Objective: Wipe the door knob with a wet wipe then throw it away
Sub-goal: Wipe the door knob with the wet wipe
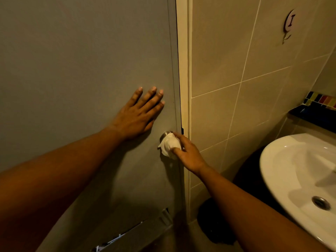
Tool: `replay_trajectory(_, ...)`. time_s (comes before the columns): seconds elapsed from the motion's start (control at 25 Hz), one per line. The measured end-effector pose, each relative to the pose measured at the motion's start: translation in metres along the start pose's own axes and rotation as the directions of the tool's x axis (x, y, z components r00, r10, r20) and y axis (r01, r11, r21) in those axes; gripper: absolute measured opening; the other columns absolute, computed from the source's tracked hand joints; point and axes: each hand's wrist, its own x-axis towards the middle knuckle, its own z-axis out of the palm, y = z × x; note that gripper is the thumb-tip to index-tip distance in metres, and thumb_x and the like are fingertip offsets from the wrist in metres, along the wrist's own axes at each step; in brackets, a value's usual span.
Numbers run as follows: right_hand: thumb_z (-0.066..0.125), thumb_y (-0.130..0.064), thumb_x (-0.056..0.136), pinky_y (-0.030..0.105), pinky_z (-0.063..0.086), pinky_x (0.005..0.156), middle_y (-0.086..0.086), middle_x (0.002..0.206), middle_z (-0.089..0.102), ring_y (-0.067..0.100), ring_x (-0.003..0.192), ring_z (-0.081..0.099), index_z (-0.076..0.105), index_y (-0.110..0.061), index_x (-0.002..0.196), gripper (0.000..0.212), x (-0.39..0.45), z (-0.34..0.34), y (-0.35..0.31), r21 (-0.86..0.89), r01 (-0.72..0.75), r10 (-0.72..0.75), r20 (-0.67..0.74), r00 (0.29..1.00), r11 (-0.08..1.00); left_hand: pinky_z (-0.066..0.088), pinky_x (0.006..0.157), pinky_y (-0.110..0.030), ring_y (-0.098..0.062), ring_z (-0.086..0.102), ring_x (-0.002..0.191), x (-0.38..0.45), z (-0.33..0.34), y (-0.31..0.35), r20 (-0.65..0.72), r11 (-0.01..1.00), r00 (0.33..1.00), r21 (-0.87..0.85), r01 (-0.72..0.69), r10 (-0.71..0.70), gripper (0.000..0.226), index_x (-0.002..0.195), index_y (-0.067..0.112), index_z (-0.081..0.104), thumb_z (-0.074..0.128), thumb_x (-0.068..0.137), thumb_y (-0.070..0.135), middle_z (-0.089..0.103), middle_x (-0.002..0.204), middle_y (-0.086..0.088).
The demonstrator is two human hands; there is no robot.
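Nearest, at the lower right, a white sink (283,171) juts from the tiled wall (227,57); its basin holds nothing but the metal drain (321,203) at the bottom. Under and beside it, against the wall's foot, stands a dark bin (214,222), its inside too dark to tell any contents. At the door's bottom edge a louvred vent (138,231) shows, partly broken.

Farther in, the right hand (189,151) reaches to the door knob (165,134) near the door's right edge, by the frame (183,70). Its fingers (179,136) are curled and pinch a crumpled white wet wipe (170,145), pressed over the knob so that only the metal's upper left rim shows. The left hand (138,115) lies flat on the grey door (81,60), just above and left of the knob, fingers spread and holding nothing.

Farthest, high on the tiles, a small hook (289,24) hangs, and a dark shelf (316,115) with coloured mosaic sits above the sink
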Motion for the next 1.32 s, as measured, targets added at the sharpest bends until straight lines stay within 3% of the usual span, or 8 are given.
replay_trajectory(0.16, 0.051, -0.007, 0.091, 0.017, 0.047, 0.082, 0.005, 0.126, 0.062, 0.019, 0.112, 0.059, 0.06, -0.018, 0.128, 0.039, 0.001, -0.01, -0.01, 0.177, -0.093, 0.11, -0.088, 0.99, 0.98, 0.031, 0.114, -0.046, -0.036, 0.043, 0.137, -0.011, -0.006, 0.042, 0.055, 0.913, 0.992, -0.389, 0.126, -0.113, 0.047, 0.136, 0.014, 0.054, 0.053, 0.093, 0.033, 0.048, 0.147, -0.016)
replay_trajectory(0.32, 0.064, -0.003, 0.085, 0.027, 0.053, 0.091, 0.006, 0.118, 0.067, 0.019, 0.107, 0.063, 0.066, -0.012, 0.118, 0.034, 0.0, -0.015, -0.011, 0.039, -0.087, 0.091, -0.119, 0.989, 0.995, 0.048, 0.085, -0.028, -0.018, 0.059, 0.095, -0.021, -0.003, 0.096, 0.503, 0.475, 0.823, -0.675, 0.564, -0.262, 0.036, 0.124, 0.017, 0.065, 0.052, 0.094, 0.034, 0.063, 0.109, -0.006)
replay_trajectory(0.44, 0.066, -0.001, 0.083, 0.032, 0.054, 0.093, 0.005, 0.115, 0.068, 0.016, 0.102, 0.064, 0.065, -0.012, 0.118, 0.036, -0.002, -0.016, -0.006, 0.018, -0.067, 0.069, -0.104, 0.992, 0.998, 0.05, 0.099, -0.032, -0.022, 0.06, 0.112, -0.019, 0.002, 0.119, 0.643, 0.16, 0.703, -0.693, 0.703, -0.304, 0.044, 0.136, 0.014, 0.055, 0.057, 0.094, 0.025, 0.058, 0.13, -0.01)
replay_trajectory(0.72, 0.057, -0.003, 0.09, 0.029, 0.051, 0.09, 0.008, 0.124, 0.064, 0.024, 0.113, 0.061, 0.059, -0.015, 0.125, 0.037, -0.001, -0.016, 0.016, 0.272, -0.204, 0.259, -0.188, 0.947, 0.941, 0.047, 0.097, -0.032, -0.028, 0.056, 0.119, -0.002, 0.017, 0.135, 0.705, 0.026, 0.628, -0.658, 0.752, -0.328, 0.049, 0.137, 0.028, 0.05, 0.058, 0.09, 0.04, 0.049, 0.135, -0.01)
replay_trajectory(0.84, 0.057, -0.005, 0.088, 0.032, 0.037, 0.104, 0.005, 0.148, 0.044, 0.025, 0.136, 0.04, 0.045, -0.021, 0.139, 0.055, 0.006, -0.033, 0.017, -0.189, -0.041, -0.004, -0.232, 0.973, 0.981, 0.05, 0.086, -0.032, -0.027, 0.06, 0.114, 0.01, 0.022, 0.161, 0.77, -0.194, 0.506, -0.605, 0.772, -0.389, 0.046, 0.132, 0.031, 0.051, 0.059, 0.089, 0.042, 0.059, 0.13, -0.007)
replay_trajectory(1.04, 0.036, -0.027, 0.083, 0.045, 0.005, 0.12, 0.001, 0.163, 0.008, 0.02, 0.149, -0.004, 0.019, -0.024, 0.152, 0.071, 0.04, -0.07, -0.018, -0.824, 0.393, -0.504, 0.156, 0.849, 0.407, 0.057, 0.088, -0.045, -0.03, 0.062, 0.111, 0.029, 0.033, 0.198, 0.903, -0.898, 0.222, -0.407, 0.168, -0.368, 0.043, 0.123, 0.027, 0.055, 0.065, 0.086, 0.008, 0.059, 0.129, -0.01)
replay_trajectory(1.2, 0.021, -0.014, 0.077, 0.046, 0.002, 0.12, -0.004, 0.161, -0.003, 0.023, 0.149, -0.005, 0.007, -0.025, 0.153, 0.079, 0.071, -0.099, -0.044, -0.88, 0.467, -0.533, 0.354, 0.768, 0.089, 0.06, 0.079, -0.043, -0.039, 0.063, 0.108, 0.03, 0.035, 0.204, 0.931, -0.863, 0.295, -0.04, -0.503, -0.215, 0.044, 0.124, 0.022, 0.056, 0.069, 0.084, 0.011, 0.053, 0.134, -0.019)
replay_trajectory(1.32, 0.027, -0.01, 0.075, 0.046, 0.004, 0.12, -0.002, 0.162, -0.003, 0.026, 0.15, 0.0, 0.004, -0.025, 0.154, 0.084, 0.076, -0.108, -0.046, -0.874, 0.485, -0.527, 0.415, 0.741, -0.006, 0.06, 0.082, -0.048, -0.042, 0.065, 0.107, 0.029, 0.03, 0.204, 0.933, -0.935, 0.233, -0.203, -0.291, -0.275, 0.036, 0.115, 0.029, 0.052, 0.069, 0.086, 0.015, 0.053, 0.13, -0.02)
